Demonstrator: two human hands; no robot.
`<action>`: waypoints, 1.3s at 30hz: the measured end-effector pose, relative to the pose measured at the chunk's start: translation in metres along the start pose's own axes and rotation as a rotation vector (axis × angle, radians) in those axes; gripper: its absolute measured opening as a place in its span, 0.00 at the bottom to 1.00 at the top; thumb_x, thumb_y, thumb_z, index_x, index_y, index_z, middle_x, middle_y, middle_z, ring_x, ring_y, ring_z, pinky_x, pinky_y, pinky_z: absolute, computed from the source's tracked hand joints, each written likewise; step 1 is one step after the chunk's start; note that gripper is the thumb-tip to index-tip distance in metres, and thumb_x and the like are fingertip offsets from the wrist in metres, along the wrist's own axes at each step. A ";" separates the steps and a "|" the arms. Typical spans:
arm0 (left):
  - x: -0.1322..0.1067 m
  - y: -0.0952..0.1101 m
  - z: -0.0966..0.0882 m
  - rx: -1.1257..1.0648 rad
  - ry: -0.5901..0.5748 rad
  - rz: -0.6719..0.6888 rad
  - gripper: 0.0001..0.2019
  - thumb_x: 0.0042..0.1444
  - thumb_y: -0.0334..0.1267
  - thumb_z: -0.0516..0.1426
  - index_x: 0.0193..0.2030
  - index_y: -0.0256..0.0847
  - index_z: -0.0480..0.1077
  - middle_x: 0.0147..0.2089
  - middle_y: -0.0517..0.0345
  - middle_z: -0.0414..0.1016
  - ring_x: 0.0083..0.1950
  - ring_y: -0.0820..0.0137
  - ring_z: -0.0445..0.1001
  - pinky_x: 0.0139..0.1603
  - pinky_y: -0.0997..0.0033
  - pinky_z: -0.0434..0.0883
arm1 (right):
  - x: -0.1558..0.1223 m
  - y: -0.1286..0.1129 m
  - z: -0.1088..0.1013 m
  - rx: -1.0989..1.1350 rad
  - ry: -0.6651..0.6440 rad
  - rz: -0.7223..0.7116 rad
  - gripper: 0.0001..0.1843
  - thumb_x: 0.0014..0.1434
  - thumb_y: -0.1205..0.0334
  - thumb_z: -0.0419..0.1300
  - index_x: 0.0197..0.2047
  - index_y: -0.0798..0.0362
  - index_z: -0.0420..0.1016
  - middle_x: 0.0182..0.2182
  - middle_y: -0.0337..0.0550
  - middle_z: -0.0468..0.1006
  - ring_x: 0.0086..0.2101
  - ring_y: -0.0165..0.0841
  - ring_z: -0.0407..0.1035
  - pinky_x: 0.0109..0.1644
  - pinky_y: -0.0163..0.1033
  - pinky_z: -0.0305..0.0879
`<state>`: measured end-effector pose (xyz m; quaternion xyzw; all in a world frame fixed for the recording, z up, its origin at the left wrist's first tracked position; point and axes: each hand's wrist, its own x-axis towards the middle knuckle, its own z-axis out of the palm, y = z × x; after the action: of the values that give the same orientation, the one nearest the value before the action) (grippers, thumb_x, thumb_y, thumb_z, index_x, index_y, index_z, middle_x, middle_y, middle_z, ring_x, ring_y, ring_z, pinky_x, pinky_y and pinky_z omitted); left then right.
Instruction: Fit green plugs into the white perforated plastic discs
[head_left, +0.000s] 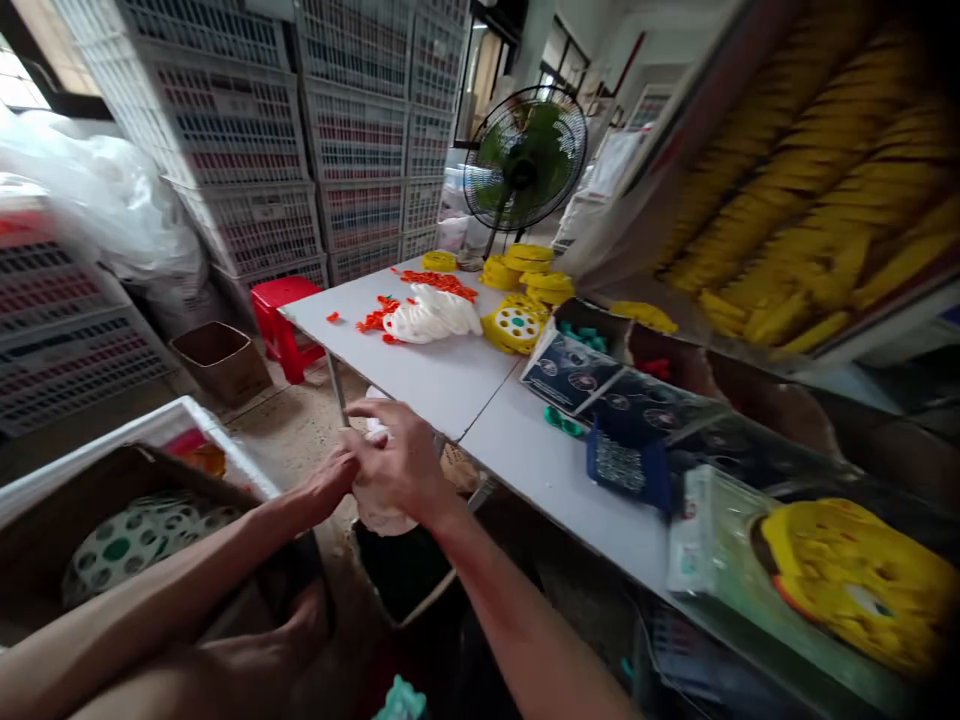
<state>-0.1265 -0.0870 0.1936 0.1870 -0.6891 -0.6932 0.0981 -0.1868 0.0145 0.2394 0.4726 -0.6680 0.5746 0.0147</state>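
Note:
My left hand (334, 482) and my right hand (409, 465) meet beside the near edge of the white table. Motion blurs their fingers, which are bent and closed against each other. Something white (377, 395) shows just behind the fingers, and a pale rounded shape (386, 515) lies below them; I cannot make out either. Beneath my hands is an open dark container (409, 570). To the left, a cardboard box (139, 465) holds white discs (120, 545) with round holes and green centres.
On the white table (495, 430) lie a pile of white parts (435, 315), orange parts (442, 283), yellow round cases (517, 322) and a blue tray of small metal pieces (622, 465). A fan (525, 155), red stool (285, 310) and stacked crates (360, 130) stand behind.

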 end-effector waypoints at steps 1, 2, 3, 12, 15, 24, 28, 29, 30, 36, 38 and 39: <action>0.002 -0.001 0.001 -0.022 -0.021 -0.035 0.25 0.61 0.57 0.58 0.54 0.39 0.75 0.46 0.49 0.81 0.46 0.55 0.79 0.43 0.58 0.76 | -0.011 0.015 -0.029 -0.065 0.050 0.078 0.10 0.62 0.60 0.62 0.45 0.49 0.80 0.46 0.42 0.84 0.47 0.37 0.77 0.56 0.43 0.71; 0.002 -0.002 0.000 -0.049 -0.042 -0.082 0.27 0.58 0.58 0.60 0.53 0.38 0.75 0.44 0.48 0.82 0.44 0.54 0.79 0.41 0.60 0.75 | -0.022 0.031 -0.059 -0.123 0.095 0.150 0.10 0.62 0.60 0.61 0.44 0.51 0.80 0.43 0.44 0.84 0.42 0.37 0.78 0.51 0.43 0.73; 0.001 -0.002 -0.001 -0.082 -0.053 -0.123 0.28 0.56 0.59 0.61 0.53 0.37 0.75 0.43 0.48 0.83 0.43 0.55 0.79 0.40 0.61 0.74 | -0.031 0.048 -0.088 -0.208 0.116 0.201 0.11 0.62 0.59 0.60 0.45 0.52 0.80 0.42 0.46 0.85 0.41 0.38 0.78 0.49 0.43 0.73; 0.001 0.000 0.006 -0.186 -0.042 -0.171 0.29 0.55 0.58 0.63 0.55 0.38 0.74 0.44 0.48 0.83 0.42 0.61 0.79 0.42 0.66 0.70 | -0.059 0.132 -0.222 -1.394 -0.255 0.270 0.12 0.63 0.68 0.57 0.46 0.58 0.79 0.43 0.55 0.83 0.47 0.49 0.72 0.48 0.50 0.61; 0.001 -0.002 0.004 -0.187 -0.045 -0.162 0.29 0.55 0.60 0.62 0.55 0.38 0.75 0.44 0.48 0.83 0.41 0.60 0.79 0.42 0.65 0.70 | -0.056 0.141 -0.224 -1.519 -0.346 0.300 0.13 0.64 0.72 0.52 0.39 0.57 0.79 0.38 0.54 0.83 0.44 0.48 0.72 0.44 0.49 0.57; 0.000 -0.006 0.001 -0.207 -0.065 -0.147 0.29 0.57 0.59 0.61 0.56 0.38 0.74 0.47 0.47 0.82 0.43 0.59 0.79 0.44 0.63 0.71 | -0.048 0.152 -0.221 -1.512 -0.376 0.374 0.16 0.63 0.75 0.51 0.38 0.56 0.80 0.31 0.54 0.82 0.40 0.45 0.74 0.43 0.46 0.53; -0.001 -0.007 0.001 -0.228 -0.100 -0.167 0.28 0.56 0.58 0.62 0.54 0.38 0.74 0.48 0.46 0.82 0.45 0.58 0.80 0.48 0.61 0.72 | -0.046 0.145 -0.223 -1.428 -0.272 0.394 0.15 0.62 0.74 0.52 0.38 0.54 0.80 0.29 0.55 0.81 0.38 0.46 0.75 0.43 0.47 0.55; -0.001 -0.007 0.001 -0.224 -0.105 -0.173 0.28 0.56 0.58 0.63 0.53 0.37 0.74 0.48 0.46 0.82 0.46 0.58 0.80 0.48 0.61 0.72 | -0.045 0.142 -0.225 -1.413 -0.237 0.403 0.14 0.64 0.73 0.52 0.39 0.54 0.80 0.29 0.55 0.81 0.37 0.46 0.75 0.43 0.48 0.56; -0.001 -0.006 0.001 -0.218 -0.113 -0.179 0.27 0.55 0.58 0.63 0.53 0.37 0.75 0.48 0.46 0.82 0.46 0.58 0.80 0.48 0.61 0.72 | -0.044 0.139 -0.226 -1.398 -0.197 0.416 0.13 0.65 0.70 0.53 0.41 0.53 0.80 0.31 0.56 0.82 0.36 0.46 0.75 0.41 0.48 0.57; -0.005 -0.001 0.001 -0.160 -0.218 -0.210 0.27 0.55 0.58 0.63 0.52 0.38 0.77 0.50 0.44 0.82 0.47 0.56 0.80 0.45 0.61 0.72 | -0.045 0.107 -0.205 -0.478 -0.019 0.414 0.15 0.65 0.49 0.58 0.46 0.51 0.74 0.37 0.49 0.82 0.35 0.41 0.77 0.33 0.41 0.68; -0.007 -0.001 0.000 -0.130 -0.264 -0.211 0.27 0.57 0.58 0.61 0.52 0.38 0.77 0.50 0.44 0.82 0.48 0.55 0.80 0.46 0.61 0.73 | -0.050 0.092 -0.184 -0.080 -0.039 0.427 0.20 0.61 0.43 0.62 0.46 0.52 0.72 0.37 0.47 0.80 0.34 0.39 0.78 0.31 0.40 0.71; -0.008 -0.001 0.000 -0.119 -0.279 -0.208 0.27 0.57 0.59 0.61 0.53 0.38 0.77 0.50 0.44 0.82 0.48 0.55 0.80 0.47 0.60 0.73 | -0.053 0.085 -0.172 0.050 -0.053 0.446 0.23 0.59 0.42 0.64 0.46 0.52 0.72 0.36 0.46 0.80 0.33 0.39 0.78 0.30 0.39 0.71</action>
<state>-0.1194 -0.0837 0.1933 0.1532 -0.6306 -0.7585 -0.0599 -0.3025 0.1725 0.2043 0.3280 -0.7417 0.5676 -0.1420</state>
